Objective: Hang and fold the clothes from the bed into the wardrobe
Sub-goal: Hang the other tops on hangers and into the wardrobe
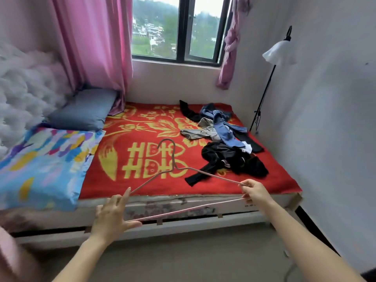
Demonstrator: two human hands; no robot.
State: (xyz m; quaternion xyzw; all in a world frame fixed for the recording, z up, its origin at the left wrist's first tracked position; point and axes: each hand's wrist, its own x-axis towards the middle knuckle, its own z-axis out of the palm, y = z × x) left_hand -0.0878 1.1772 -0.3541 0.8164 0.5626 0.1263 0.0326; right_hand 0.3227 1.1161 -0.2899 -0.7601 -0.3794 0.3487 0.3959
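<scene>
- Leftmost, a white tufted headboard point(22, 88) is running along the left wall, with a pink curtain point(93, 43) hanging beside it.
- A multicoloured pillow point(44, 165) is lying at the near left of the bed point(203, 197); a grey-blue pillow point(81, 108) is lying behind it, touching the curtain's hem.
- A red blanket point(126, 186) with gold patterning is covering the rest of the mattress.
- Left grip point(110, 218): released, fingers spread and nearly straight, and taking the left end of the hanger between forefinger and thumb without curling round it.
- A pink wire hanger point(184, 210) is being held level above the near edge of the bed, its hook pointing away toward the window point(183, 27).
- The clothes pile point(221, 139) is lying on the right half of the blanket, well apart from both hands.
  - A grey garment point(203, 127) is sitting at its left.
  - A blue denim piece point(225, 131) is draping across the middle.
  - A black garment point(230, 159) is lying nearest, one sleeve trailing toward the bed's near edge.
- Right grip point(256, 192): grasping the hanger, fingertips pinching its right corner.
- A knotted curtain point(230, 47) is hanging at the window's right side.
- A floor lamp point(278, 53) with a white shade is standing between the bed's far right corner and the wall.
</scene>
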